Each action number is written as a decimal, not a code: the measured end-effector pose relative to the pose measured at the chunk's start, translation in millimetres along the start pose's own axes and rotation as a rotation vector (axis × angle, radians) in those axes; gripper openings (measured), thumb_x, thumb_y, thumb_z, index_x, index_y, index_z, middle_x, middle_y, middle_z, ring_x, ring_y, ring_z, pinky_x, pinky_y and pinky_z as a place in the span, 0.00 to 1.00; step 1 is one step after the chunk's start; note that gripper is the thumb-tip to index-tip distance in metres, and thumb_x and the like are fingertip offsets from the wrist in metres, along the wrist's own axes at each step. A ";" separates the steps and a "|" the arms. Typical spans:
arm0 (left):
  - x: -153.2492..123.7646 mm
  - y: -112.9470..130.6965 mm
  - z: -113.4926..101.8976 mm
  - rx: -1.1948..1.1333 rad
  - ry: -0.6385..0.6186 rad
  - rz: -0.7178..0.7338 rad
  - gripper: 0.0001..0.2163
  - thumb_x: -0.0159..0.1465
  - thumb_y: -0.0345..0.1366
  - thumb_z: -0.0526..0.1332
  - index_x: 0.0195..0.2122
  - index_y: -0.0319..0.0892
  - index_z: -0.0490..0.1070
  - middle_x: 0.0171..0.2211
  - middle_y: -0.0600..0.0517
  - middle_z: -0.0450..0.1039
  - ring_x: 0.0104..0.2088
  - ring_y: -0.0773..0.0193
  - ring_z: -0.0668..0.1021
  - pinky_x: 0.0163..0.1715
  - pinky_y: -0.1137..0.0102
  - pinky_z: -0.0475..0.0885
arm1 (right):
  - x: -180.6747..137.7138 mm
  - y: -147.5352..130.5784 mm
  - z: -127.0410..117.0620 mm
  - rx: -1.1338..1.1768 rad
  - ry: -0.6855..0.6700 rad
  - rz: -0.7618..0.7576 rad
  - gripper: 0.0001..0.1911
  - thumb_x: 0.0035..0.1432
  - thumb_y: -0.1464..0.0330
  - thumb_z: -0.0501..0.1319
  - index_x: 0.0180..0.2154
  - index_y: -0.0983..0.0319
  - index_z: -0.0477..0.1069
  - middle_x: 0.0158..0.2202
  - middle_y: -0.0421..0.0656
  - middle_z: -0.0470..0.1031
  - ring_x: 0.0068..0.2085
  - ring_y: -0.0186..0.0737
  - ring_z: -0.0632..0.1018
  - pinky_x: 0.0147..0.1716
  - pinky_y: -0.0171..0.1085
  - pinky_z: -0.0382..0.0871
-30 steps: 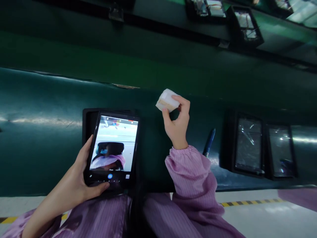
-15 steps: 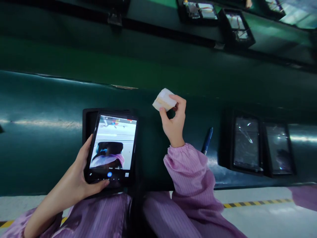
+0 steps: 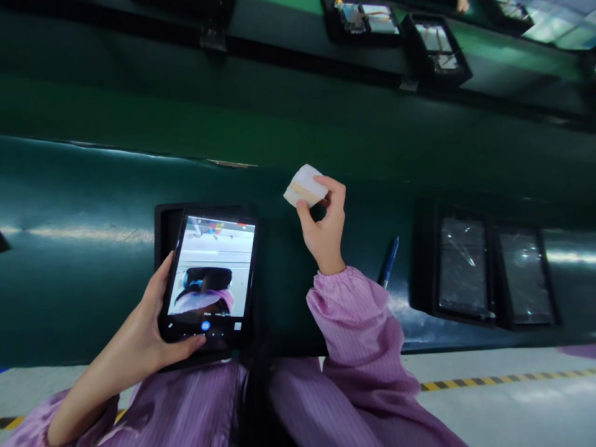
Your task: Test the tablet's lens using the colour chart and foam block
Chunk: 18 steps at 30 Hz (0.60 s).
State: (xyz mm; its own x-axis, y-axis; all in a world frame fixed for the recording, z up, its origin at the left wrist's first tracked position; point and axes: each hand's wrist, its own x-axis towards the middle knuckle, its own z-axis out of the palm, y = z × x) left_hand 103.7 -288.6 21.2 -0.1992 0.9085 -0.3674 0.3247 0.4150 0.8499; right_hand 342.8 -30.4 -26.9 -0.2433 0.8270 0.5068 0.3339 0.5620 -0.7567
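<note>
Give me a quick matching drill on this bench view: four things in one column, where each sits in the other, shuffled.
Things:
1. tablet
2. white pad
3. pen
4. two dark screens in trays

Places:
A. lying on the green belt just right of the right wrist
B. held in the left hand, screen lit
C. far right on the belt, side by side
D. pinched in the right hand, raised above the belt

Pairs: 1-B, 2-D, 3-A, 4-C

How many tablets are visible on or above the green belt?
5: one lit tablet in the left hand, two dark ones lying at right, two on the far line. Others may be out of frame.
</note>
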 end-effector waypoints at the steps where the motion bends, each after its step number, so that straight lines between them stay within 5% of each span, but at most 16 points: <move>1: 0.3 -2.9 -0.3 0.005 0.003 0.012 0.53 0.60 0.46 0.74 0.77 0.60 0.37 0.75 0.47 0.52 0.72 0.37 0.61 0.70 0.39 0.55 | 0.0 -0.4 -0.1 0.003 -0.004 0.007 0.18 0.68 0.64 0.61 0.58 0.56 0.64 0.56 0.48 0.72 0.52 0.48 0.78 0.45 0.45 0.78; 18: 0.7 -13.1 -1.0 0.023 0.025 0.019 0.56 0.55 0.49 0.77 0.77 0.63 0.40 0.73 0.47 0.57 0.70 0.38 0.65 0.66 0.40 0.61 | 0.5 -3.6 -0.8 -0.002 -0.021 0.040 0.18 0.69 0.61 0.60 0.57 0.57 0.63 0.57 0.49 0.72 0.52 0.48 0.78 0.45 0.46 0.77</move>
State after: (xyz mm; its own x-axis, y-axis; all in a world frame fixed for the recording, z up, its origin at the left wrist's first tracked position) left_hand 98.4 -293.4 10.2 -0.2158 0.9149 -0.3411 0.3496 0.3985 0.8479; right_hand 342.1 -32.0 -23.5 -0.2491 0.8483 0.4673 0.3452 0.5286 -0.7755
